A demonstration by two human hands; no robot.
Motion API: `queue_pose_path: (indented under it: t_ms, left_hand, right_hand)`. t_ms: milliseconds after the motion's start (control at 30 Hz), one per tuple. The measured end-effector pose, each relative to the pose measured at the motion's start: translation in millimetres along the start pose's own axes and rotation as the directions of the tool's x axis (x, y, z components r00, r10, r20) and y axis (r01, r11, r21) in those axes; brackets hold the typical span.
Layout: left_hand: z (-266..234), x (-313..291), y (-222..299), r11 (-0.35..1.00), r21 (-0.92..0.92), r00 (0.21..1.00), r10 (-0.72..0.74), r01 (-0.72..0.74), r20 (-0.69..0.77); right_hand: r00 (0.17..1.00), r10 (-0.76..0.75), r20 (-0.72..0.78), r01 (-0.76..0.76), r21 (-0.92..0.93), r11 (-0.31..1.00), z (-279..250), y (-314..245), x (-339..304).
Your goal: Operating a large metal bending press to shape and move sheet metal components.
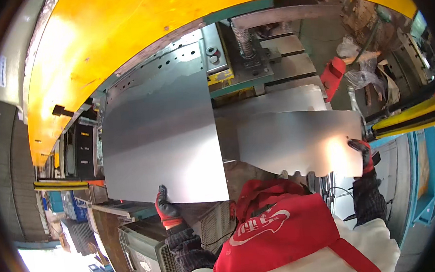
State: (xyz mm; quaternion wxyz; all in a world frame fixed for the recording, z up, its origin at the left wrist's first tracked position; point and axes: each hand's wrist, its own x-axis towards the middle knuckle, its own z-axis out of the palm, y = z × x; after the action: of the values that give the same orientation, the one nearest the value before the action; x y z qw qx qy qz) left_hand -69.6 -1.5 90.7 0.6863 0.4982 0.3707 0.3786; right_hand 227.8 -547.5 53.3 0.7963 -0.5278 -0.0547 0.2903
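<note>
My left hand (167, 207), in a black and red work glove, grips the near edge of a large flat metal sheet (163, 144), thumb on top and fingers hidden underneath. The sheet's far end reaches beneath the yellow press beam (102, 38). At right, my right hand (363, 153), gloved alike, is closed on the right edge of a smaller metal sheet (297, 138) with a wavy, notched near edge. Behind that piece lies another pale metal sheet (275, 101), partly covered by it.
Beyond the sheets stands a die block with a coil spring (244, 43). A red metal part (332, 78) and clear plastic wrapping (365, 74) are at the far right. Yellow-and-black bars (408, 118) flank the machine. A grey plastic crate (142, 253) sits at the lower left.
</note>
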Motion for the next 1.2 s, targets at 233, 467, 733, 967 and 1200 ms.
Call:
queue_pose_path:
  t_ms: [233,467,733,967,1200]
  left_hand:
    - [26.0,-11.4,18.1,0.968,-0.162,0.981,-0.183,0.191,0.061]
    - [0.4,-8.6,2.5,0.992,-0.08,0.991,-0.101,0.094,-0.085]
    - [11.8,-19.1,2.6,0.994,0.055,0.993,0.102,-0.099,-0.066]
    - [9.3,-20.6,-3.7,0.961,0.186,0.978,0.206,-0.206,0.02]
    - [26.7,-22.4,0.0,0.963,0.201,0.979,0.156,-0.181,0.134]
  right_hand:
    - [0.982,-0.129,-0.138,0.046,-0.492,0.87,26.0,21.7,103.2]
    - [0.875,-0.124,-0.468,-0.232,-0.629,0.742,15.2,6.8,155.2]
    - [0.944,0.06,-0.323,-0.216,-0.472,0.855,114.1,14.4,96.8]
    - [0.896,0.234,-0.378,-0.419,-0.547,0.724,141.5,105.7,78.1]
    - [0.986,-0.037,-0.16,-0.148,-0.963,0.227,124.8,141.1,93.2]
